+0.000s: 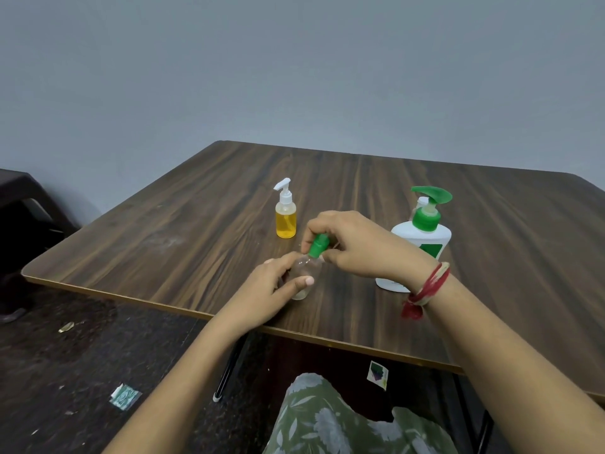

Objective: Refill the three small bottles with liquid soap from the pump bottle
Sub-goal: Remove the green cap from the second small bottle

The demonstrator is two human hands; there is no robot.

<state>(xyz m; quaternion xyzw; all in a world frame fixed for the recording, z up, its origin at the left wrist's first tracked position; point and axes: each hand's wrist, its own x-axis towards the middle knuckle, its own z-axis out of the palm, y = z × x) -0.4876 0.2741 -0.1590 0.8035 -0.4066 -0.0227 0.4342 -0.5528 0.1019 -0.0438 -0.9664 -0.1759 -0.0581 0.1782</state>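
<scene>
A small clear bottle [306, 271] stands on the wooden table [196, 224] near its front edge, and my left hand [275, 290] wraps around its body. My right hand [353, 244] pinches the bottle's green cap [317, 245], which sits at the bottle's neck. The big white pump bottle [422, 244] with a green pump head stands just right of my right hand, partly hidden by my wrist. A small bottle of yellow liquid [285, 217] with a white pump stands behind my hands. Behind the white pump bottle, a white cap [422, 201] peeks out.
The table's front edge runs under my forearms. A dark chair [19, 198] stands at the left by the wall. Scraps of paper [124, 396] lie on the dark floor. My lap in green patterned cloth [327, 417] is below the table edge.
</scene>
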